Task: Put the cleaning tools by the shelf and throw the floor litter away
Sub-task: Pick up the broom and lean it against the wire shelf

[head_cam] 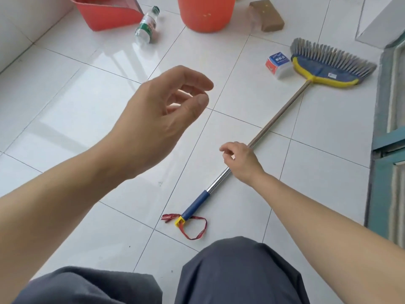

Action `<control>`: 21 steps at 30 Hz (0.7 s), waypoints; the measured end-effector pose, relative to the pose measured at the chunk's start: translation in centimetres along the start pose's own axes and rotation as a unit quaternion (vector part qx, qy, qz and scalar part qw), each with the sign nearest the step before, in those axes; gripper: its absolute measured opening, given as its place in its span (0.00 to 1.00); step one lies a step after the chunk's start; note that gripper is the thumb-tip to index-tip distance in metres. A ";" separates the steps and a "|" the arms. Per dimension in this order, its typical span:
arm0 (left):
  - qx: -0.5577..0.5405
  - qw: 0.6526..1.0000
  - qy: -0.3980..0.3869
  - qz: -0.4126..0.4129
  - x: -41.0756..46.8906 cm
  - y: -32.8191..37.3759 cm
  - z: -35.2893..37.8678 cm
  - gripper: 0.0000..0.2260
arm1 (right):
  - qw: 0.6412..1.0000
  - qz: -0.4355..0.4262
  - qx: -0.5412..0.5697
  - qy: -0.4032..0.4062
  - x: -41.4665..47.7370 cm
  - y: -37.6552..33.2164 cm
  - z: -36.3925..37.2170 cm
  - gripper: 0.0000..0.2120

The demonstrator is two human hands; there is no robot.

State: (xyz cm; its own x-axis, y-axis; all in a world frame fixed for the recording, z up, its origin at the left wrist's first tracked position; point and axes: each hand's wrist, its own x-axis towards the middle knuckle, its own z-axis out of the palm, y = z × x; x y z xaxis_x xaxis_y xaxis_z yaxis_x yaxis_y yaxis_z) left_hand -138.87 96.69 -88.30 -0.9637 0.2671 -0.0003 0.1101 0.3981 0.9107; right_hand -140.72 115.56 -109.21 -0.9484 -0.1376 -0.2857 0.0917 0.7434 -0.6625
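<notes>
A broom lies flat on the white tile floor, its blue and yellow head (328, 66) at the far right and its metal pole (276, 117) running down to a blue grip (195, 205) with a red strap. My right hand (240, 160) is over the middle of the pole with its fingers curled. The pole is hidden beneath it, so whether the hand grips it is unclear. My left hand (162, 113) hangs in the air with loosely curled fingers and holds nothing. Litter on the floor: a plastic bottle (146, 25) and a small carton (278, 64) next to the broom head.
A red dustpan (103, 14) and an orange bucket (206, 16) stand at the far edge, with a brown block (267, 17) to their right. A teal rug (392, 110) borders the right side. My knees (236, 270) fill the bottom.
</notes>
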 end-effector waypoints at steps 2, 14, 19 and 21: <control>0.009 1.000 -0.001 -0.010 -0.4 -0.3 0.5 0.06 | 0.996 0.004 -0.069 -0.061 0.2 2.2 1.8 0.15; 0.061 0.997 0.010 -0.041 -3.3 -0.7 -0.2 0.07 | 0.911 -0.039 -0.376 -0.163 2.0 5.0 6.5 0.15; 0.055 0.996 -0.005 -0.063 -4.2 -1.3 -0.5 0.05 | 0.885 -0.069 -0.431 -0.161 3.0 4.8 6.6 0.12; 0.054 0.996 -0.004 -0.065 -4.1 -1.4 -0.5 0.06 | 0.895 -0.100 -0.410 -0.145 3.3 4.1 5.8 0.09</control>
State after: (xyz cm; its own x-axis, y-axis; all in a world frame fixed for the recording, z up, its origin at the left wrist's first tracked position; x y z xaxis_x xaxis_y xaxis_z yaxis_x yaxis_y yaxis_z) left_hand -135.17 94.53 -89.37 -0.9698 0.2135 -0.1180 0.0109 0.5213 0.8533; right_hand -141.72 114.35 -116.88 -0.7919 -0.3965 -0.4644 -0.4365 0.8994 -0.0236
